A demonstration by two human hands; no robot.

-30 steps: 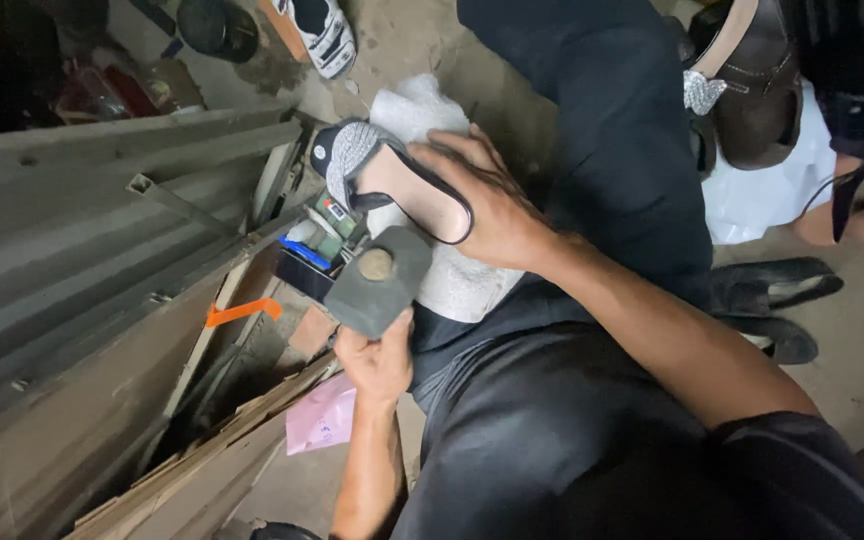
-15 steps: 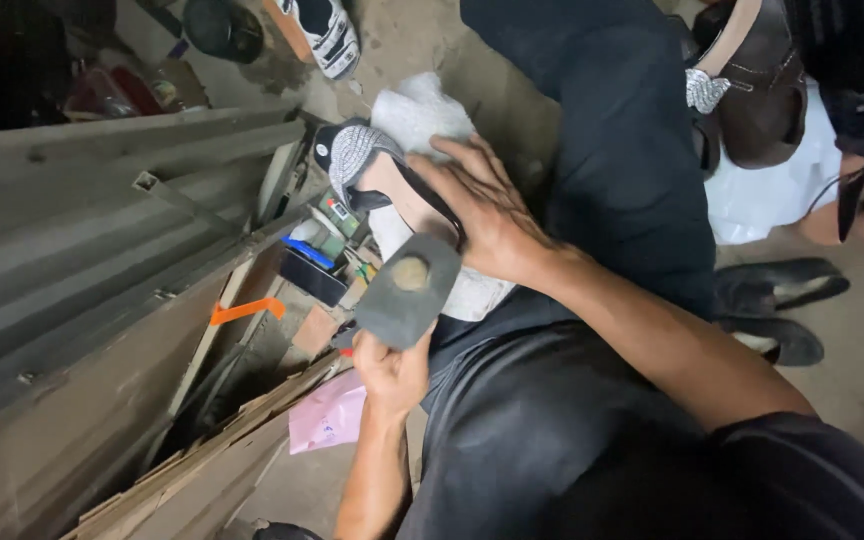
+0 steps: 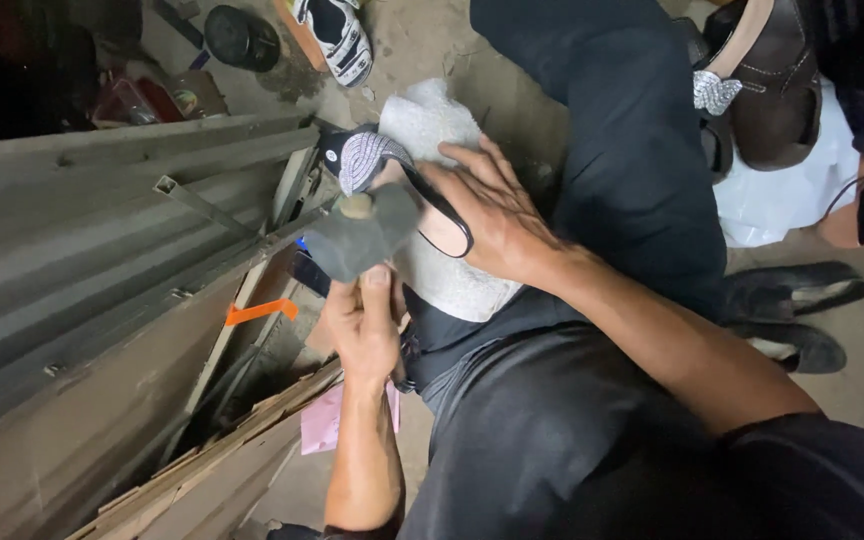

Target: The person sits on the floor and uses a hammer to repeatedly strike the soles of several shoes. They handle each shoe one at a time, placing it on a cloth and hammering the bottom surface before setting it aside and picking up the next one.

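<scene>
My left hand (image 3: 362,325) grips the lower edge of a dark grey sole piece (image 3: 357,240) that has a tan blob near its top. The piece is held up against a women's shoe (image 3: 364,160) with a glittery silver toe, a pink insole and black trim. My right hand (image 3: 492,215) lies over that shoe, fingers spread, pinning it on a white cloth (image 3: 452,285) draped over my knee. My dark trousers (image 3: 632,150) fill the middle of the view.
Corrugated metal sheets (image 3: 102,230) and wooden boards lean at the left, with an orange strip (image 3: 262,312) and pink paper (image 3: 322,420) below. A sneaker (image 3: 337,35) and a black round tub (image 3: 242,38) lie at the top. Brown shoes (image 3: 772,90), a white bag (image 3: 782,205) and black flats (image 3: 792,300) are on the right.
My left hand has lifted the grey sole piece upward to the shoe's toe, covering the blue object seen earlier. My right hand has stayed on the shoe.
</scene>
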